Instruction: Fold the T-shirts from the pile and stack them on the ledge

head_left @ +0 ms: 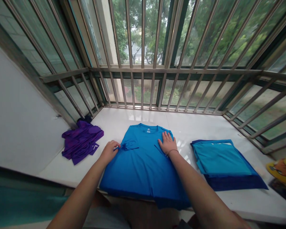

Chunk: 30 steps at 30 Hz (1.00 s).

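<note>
A blue T-shirt (pixel 143 162) lies spread on the white sill (pixel 186 125), collar toward the window bars, its lower edge hanging over the front. My left hand (pixel 109 152) is closed in a pinch on the shirt's left sleeve, folded in over the body. My right hand (pixel 166 142) lies flat and open on the shirt's right shoulder, fingers stretched toward the collar.
A crumpled purple garment (pixel 81 141) sits at the sill's left end. A stack of folded teal and dark blue clothes (pixel 222 162) lies to the right. Metal bars (pixel 143 54) close off the window behind. A yellow and orange item (pixel 283 170) lies at the far right.
</note>
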### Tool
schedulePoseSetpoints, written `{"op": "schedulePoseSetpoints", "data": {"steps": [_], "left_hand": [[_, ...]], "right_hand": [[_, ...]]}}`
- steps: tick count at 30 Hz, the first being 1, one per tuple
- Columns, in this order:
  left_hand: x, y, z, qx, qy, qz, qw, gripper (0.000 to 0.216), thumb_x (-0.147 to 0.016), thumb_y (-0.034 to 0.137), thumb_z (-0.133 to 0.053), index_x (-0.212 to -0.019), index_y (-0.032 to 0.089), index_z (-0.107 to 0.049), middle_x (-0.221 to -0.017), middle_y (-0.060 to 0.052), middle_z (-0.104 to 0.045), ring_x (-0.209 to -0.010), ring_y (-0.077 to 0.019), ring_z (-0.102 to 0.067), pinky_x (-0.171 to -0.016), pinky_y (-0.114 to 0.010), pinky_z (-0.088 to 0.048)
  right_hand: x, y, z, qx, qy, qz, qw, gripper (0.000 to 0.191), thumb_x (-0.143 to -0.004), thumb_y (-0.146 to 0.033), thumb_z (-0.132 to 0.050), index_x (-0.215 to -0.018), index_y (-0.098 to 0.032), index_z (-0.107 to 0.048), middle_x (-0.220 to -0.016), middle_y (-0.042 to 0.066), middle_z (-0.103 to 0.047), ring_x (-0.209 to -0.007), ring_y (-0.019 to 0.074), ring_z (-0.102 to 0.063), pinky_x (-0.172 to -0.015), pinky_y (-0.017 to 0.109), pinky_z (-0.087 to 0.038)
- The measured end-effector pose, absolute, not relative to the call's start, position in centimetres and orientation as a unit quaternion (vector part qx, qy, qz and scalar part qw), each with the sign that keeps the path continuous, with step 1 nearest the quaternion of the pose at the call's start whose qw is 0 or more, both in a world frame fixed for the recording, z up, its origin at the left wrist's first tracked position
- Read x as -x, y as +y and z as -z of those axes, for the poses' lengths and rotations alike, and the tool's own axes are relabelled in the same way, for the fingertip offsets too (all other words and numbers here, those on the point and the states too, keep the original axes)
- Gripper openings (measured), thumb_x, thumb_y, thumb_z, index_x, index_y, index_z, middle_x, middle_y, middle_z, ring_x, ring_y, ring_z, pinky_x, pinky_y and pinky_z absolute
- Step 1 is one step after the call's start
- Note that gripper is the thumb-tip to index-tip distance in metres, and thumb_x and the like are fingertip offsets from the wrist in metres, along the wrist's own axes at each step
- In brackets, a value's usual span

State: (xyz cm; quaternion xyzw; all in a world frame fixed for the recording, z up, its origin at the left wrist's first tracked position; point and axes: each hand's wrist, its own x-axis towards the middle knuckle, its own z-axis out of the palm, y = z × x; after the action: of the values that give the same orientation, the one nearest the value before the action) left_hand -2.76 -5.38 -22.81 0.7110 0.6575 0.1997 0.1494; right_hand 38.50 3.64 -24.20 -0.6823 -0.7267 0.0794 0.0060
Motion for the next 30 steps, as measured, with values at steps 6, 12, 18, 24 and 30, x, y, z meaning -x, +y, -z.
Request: {"op": "schedulePoseSetpoints", "data": {"steps": [6,12,18,24,30], "left_hand": [[4.0,-5.8,23.8,-0.718,0.634,-0.248,0.145,0.037,-0.084,0.004,-0.051,-0.102,0.025,-0.076,-0.108,-0.006,-0.074,-0.107,-0.0253,-0.068,-0.102,-0.042,-0.056],[4.3,-5.5,24.4,-0.74,0.614,-0.236,0.143,0.052,-0.08,0.0,-0.05,-0.107,0.027,-0.085,-0.113,-0.007,-0.071,-0.109,-0.0248,-0.067,-0.104,-0.042,-0.054],[5.0,-5.9,24.3,-0.763,0.58,-0.233,0.165,0.038,-0.079,0.007,-0.053,-0.085,0.027,-0.085,-0.126,-0.006,-0.074,-0.121,-0.0262,-0.068,-0.111,-0.045,-0.053],[3.9,-6.2,23.1,-0.707,0.592,-0.351,0.161,0.041,-0.107,0.035,-0.042,-0.127,0.024,-0.075,-0.148,-0.009,-0.072,-0.138,-0.026,-0.065,-0.12,-0.048,-0.051],[-2.1,-1.4,22.3,-0.811,0.538,-0.211,0.088,0.059,-0.113,0.047,-0.036,-0.164,0.021,-0.051,-0.178,-0.012,-0.039,-0.166,-0.0266,-0.036,-0.137,-0.052,-0.026]], "right_hand": [[-38.6,3.7,24.4,0.684,-0.726,-0.074,0.003,0.082,-0.112,-0.065,-0.021,-0.178,-0.018,-0.022,-0.186,0.009,-0.015,-0.172,0.0292,-0.012,-0.137,0.057,-0.011],[-38.5,3.8,24.4,0.684,-0.725,-0.075,0.002,0.081,-0.111,-0.064,-0.021,-0.178,-0.018,-0.022,-0.186,0.008,-0.015,-0.172,0.0293,-0.011,-0.137,0.057,-0.01],[-38.5,3.7,24.3,0.684,-0.725,-0.081,0.008,0.081,-0.111,-0.063,-0.021,-0.178,-0.018,-0.023,-0.186,0.007,-0.015,-0.172,0.0291,-0.012,-0.137,0.058,-0.011],[-38.6,3.7,24.4,0.684,-0.725,-0.084,0.011,0.081,-0.111,-0.063,-0.022,-0.178,-0.017,-0.022,-0.186,0.007,-0.015,-0.172,0.0297,-0.011,-0.137,0.058,-0.01],[-38.5,3.6,24.1,0.682,-0.726,-0.088,0.009,0.082,-0.111,-0.063,-0.023,-0.178,-0.016,-0.022,-0.186,0.007,-0.014,-0.172,0.0299,-0.011,-0.137,0.059,-0.01]]}}
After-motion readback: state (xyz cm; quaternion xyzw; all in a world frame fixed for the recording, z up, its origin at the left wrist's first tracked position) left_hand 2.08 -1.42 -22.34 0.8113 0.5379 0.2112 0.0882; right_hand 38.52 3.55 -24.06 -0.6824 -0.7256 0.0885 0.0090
